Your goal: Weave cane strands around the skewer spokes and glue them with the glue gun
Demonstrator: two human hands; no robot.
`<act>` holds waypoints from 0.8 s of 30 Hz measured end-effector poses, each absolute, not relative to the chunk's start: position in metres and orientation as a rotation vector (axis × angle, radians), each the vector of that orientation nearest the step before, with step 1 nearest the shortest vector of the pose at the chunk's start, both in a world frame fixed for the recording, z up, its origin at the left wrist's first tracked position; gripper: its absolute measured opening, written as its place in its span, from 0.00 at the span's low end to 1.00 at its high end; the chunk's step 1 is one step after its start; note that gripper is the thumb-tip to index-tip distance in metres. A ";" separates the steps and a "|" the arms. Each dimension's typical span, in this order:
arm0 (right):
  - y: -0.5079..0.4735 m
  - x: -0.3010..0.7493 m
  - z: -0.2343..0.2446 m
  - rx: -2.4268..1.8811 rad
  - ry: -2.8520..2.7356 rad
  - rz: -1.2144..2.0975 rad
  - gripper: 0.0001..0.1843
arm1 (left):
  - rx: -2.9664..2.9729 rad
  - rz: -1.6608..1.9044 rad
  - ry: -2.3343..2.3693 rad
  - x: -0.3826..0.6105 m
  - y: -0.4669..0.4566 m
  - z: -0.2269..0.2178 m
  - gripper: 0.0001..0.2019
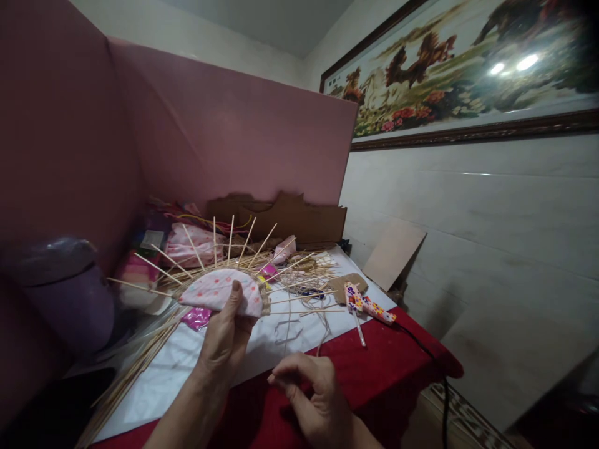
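Observation:
My left hand is closed on a half-round piece covered in white cloth with pink-orange dots, its thumb pressed on the front. Thin wooden sticks fan out from the curved edge, where a band of twine shows at the right end. Below and to the right, apart from the piece, my right hand is over the red cloth with its fingers curled and thumb and fingertips together. A thin strand of twine runs down behind it; whether the fingers hold any is hidden.
A flower-patterned glue gun with a clear glue stick lies at the right on white paper and red cloth. Loose sticks, pink cloth and cardboard are around the piece. A purple bin stands left.

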State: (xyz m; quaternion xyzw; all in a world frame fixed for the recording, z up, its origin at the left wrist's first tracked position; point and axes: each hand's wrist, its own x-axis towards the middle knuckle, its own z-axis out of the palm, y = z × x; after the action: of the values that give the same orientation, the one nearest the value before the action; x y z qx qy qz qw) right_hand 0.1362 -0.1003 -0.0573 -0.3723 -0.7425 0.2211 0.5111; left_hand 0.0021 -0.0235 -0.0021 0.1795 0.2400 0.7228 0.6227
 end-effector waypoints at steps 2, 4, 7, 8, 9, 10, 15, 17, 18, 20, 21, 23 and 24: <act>-0.099 0.136 -0.059 -0.883 -1.798 0.528 0.05 | 0.406 1.659 0.551 0.002 -0.023 -0.002 0.04; -0.098 0.136 -0.061 -0.870 -1.807 0.515 0.05 | 0.398 1.655 0.557 0.002 -0.023 -0.003 0.04; -0.097 0.137 -0.062 -0.872 -1.829 0.519 0.06 | 0.395 1.649 0.569 0.002 -0.023 -0.003 0.04; -0.097 0.137 -0.062 -0.875 -1.834 0.530 0.06 | 0.397 1.647 0.572 0.001 -0.022 -0.004 0.04; -0.097 0.137 -0.062 -0.879 -1.840 0.543 0.06 | 0.400 1.645 0.573 0.001 -0.022 -0.004 0.04; -0.097 0.138 -0.063 -0.884 -1.844 0.554 0.07 | 0.402 1.645 0.570 0.001 -0.022 -0.004 0.04; -0.096 0.137 -0.064 -0.935 -1.847 0.583 0.07 | 0.404 1.631 0.553 0.001 -0.023 -0.004 0.04; -0.095 0.137 -0.065 -0.956 -1.851 0.608 0.07 | 0.404 1.628 0.543 0.001 -0.023 -0.004 0.04; -0.095 0.137 -0.065 -0.965 -1.855 0.621 0.08 | 0.405 1.627 0.539 0.001 -0.023 -0.005 0.04; -0.094 0.138 -0.065 -0.979 -1.868 0.638 0.08 | 0.407 1.626 0.538 0.001 -0.023 -0.005 0.04; -0.094 0.138 -0.065 -0.986 -1.873 0.641 0.09 | 0.406 1.626 0.537 0.000 -0.023 -0.006 0.04; -0.094 0.138 -0.064 -0.999 -1.882 0.640 0.09 | 0.406 1.626 0.534 0.000 -0.023 -0.006 0.04; -0.094 0.139 -0.064 -1.002 -1.889 0.634 0.09 | 0.404 1.627 0.532 0.000 -0.023 -0.006 0.04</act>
State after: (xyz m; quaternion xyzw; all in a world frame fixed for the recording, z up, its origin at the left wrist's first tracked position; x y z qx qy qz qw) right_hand 0.1385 -0.0935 -0.0642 -0.4036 -0.7605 0.2551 0.4401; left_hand 0.0001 -0.0232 -0.0059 0.1768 0.2332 0.7126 0.6377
